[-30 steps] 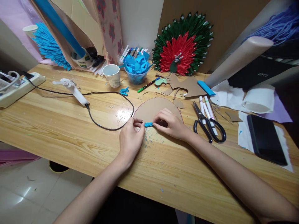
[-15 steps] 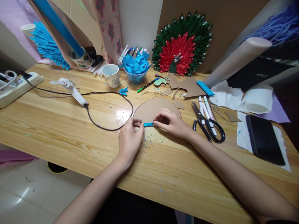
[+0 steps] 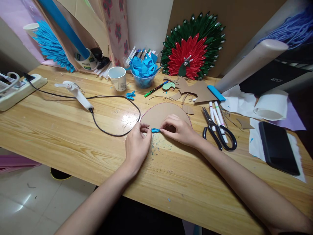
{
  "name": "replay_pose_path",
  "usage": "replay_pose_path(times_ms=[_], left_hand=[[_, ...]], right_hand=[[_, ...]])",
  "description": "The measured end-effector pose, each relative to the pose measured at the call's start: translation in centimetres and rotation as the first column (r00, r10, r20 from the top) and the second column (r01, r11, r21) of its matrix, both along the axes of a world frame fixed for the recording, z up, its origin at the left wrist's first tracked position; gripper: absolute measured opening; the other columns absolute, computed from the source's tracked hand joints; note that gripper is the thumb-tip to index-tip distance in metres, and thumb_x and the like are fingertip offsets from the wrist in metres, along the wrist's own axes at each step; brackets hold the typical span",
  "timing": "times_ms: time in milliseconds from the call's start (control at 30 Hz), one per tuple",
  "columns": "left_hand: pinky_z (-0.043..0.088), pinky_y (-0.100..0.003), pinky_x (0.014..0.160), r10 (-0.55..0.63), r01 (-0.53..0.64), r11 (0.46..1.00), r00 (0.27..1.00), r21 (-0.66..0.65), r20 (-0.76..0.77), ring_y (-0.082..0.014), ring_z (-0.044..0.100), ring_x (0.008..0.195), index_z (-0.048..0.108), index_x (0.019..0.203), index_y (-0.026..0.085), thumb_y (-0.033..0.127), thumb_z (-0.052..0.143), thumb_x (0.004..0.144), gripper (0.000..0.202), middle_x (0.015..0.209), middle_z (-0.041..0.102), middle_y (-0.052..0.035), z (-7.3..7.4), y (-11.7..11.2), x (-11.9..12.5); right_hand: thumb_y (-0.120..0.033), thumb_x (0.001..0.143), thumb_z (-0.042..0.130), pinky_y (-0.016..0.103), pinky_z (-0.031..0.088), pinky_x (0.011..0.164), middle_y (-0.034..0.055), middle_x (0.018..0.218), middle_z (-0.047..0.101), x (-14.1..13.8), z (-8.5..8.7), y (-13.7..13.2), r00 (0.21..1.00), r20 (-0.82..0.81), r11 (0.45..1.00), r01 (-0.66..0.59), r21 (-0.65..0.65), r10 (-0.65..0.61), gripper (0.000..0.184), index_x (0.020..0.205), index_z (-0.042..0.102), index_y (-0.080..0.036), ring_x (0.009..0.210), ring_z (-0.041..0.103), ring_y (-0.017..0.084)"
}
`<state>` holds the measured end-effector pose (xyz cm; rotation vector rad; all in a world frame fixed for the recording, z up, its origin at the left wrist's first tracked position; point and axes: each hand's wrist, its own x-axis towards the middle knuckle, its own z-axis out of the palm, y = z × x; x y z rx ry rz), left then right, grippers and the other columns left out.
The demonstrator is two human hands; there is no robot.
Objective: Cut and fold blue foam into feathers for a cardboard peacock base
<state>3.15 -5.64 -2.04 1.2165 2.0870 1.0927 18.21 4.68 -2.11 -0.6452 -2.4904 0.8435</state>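
A small folded strip of blue crepe paper is stretched between my two hands. My left hand pinches its left end between thumb and fingers. Its right end is held in the fingertips of my right hand. Just behind the strip lies a rounded piece of cardboard with a dark drawn outline, partly covered by my right hand. Tiny blue scraps are scattered on the wooden table below the strip.
To the left lies a white glue gun with a looping black cord. Behind are a paper cup and a bowl of blue pieces. Black scissors, white markers and a phone lie right. A green-and-red peacock craft stands at the back.
The blue strip looks more pinched and twisted towards its right end. Both hands keep their hold in nearly the same place; the whole view has shifted slightly.
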Motion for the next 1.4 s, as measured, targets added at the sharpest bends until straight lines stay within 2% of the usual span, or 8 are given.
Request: replay_pose_path(times_ms=[233,800,1167,1400], left_hand=[[0.042,-0.025,0.060,0.006,-0.006,1.000,0.999,-0.015,-0.037,-0.0134,0.060,0.065,0.059,0.088,0.018,0.025,0.055,0.079,0.012,0.079,0.066,-0.0019,0.13,0.12,0.08],[0.044,-0.025,0.063,0.003,-0.003,1.000,0.999,0.005,-0.049,-0.0124,0.060,0.068,0.058,0.090,0.020,0.025,0.055,0.079,0.012,0.080,0.066,0.0001,-0.26,0.16,-0.02],[0.043,-0.025,0.062,-0.011,0.015,0.999,0.995,0.031,-0.100,-0.0115,0.057,0.066,0.059,0.086,0.020,0.025,0.055,0.079,0.010,0.082,0.066,0.0004,-0.27,0.21,-0.07],[0.043,-0.025,0.061,-0.005,0.007,1.000,0.999,0.023,-0.044,-0.0109,0.056,0.062,0.060,0.088,0.020,0.026,0.056,0.079,0.012,0.082,0.066,-0.0002,-0.36,0.20,-0.14]], right_hand=[[-0.013,0.079,0.058,0.031,0.041,0.070,0.0041,0.079,0.060,-0.16,0.11,-0.27,0.999,-0.033,0.998,-0.028,0.050,0.030,0.007,0.080,0.057,-0.019,0.078,0.050,0.018],[-0.010,0.078,0.056,0.030,0.039,0.066,0.0035,0.071,0.055,-0.58,-0.06,-0.71,1.000,-0.001,0.987,0.003,0.161,-0.003,0.011,0.072,0.052,-0.018,0.072,0.046,0.017],[-0.007,0.075,0.056,0.030,0.040,0.069,0.0030,0.076,0.058,-0.28,-0.27,-0.63,0.997,-0.080,0.994,-0.005,0.107,0.014,0.013,0.078,0.056,-0.019,0.075,0.049,0.017],[-0.011,0.077,0.058,0.031,0.041,0.069,0.0043,0.077,0.058,-0.35,-0.31,-0.73,0.998,-0.066,0.993,-0.002,0.121,0.011,0.007,0.079,0.059,-0.018,0.076,0.049,0.018]])
